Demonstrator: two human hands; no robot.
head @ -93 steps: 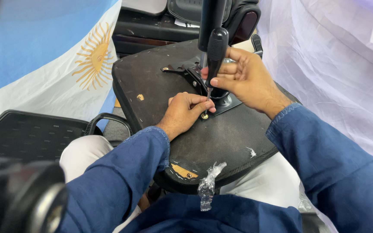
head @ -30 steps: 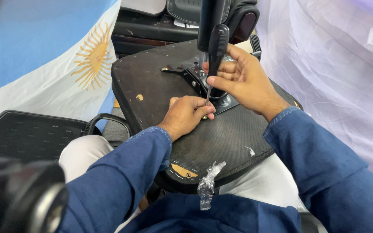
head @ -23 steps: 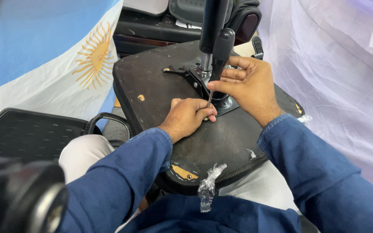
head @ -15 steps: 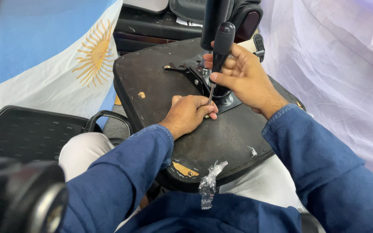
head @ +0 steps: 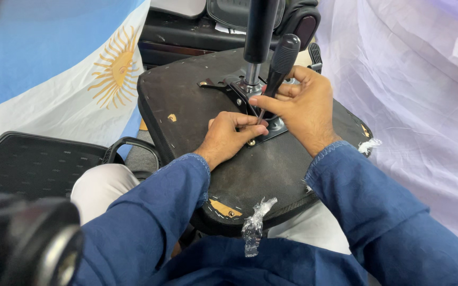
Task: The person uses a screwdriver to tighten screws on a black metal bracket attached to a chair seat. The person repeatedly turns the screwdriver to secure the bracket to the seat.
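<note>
Screwdriver with black handle and thin metal shaft [head: 276,74] gripped in right hand [head: 303,108], fingers wrapped around the lower handle; tip angled down onto the silver metal mounting plate [head: 272,127]. Left hand [head: 229,137] rests just beside the plate, fingers pinched at the tip, over a small brass-coloured screw [head: 250,142]. Judgement: keep shaft in line with the screw, press down firmly, steady the tip with the pinch to avoid slipping. Plate sits at the centre of the upturned black fabric-covered chair seat underside [head: 186,100], which lies on the lap. Black gas-lift column [head: 258,32] rises just behind the plate. Crumpled clear plastic scrap [head: 254,222] hangs at the seat's near edge.
</note>
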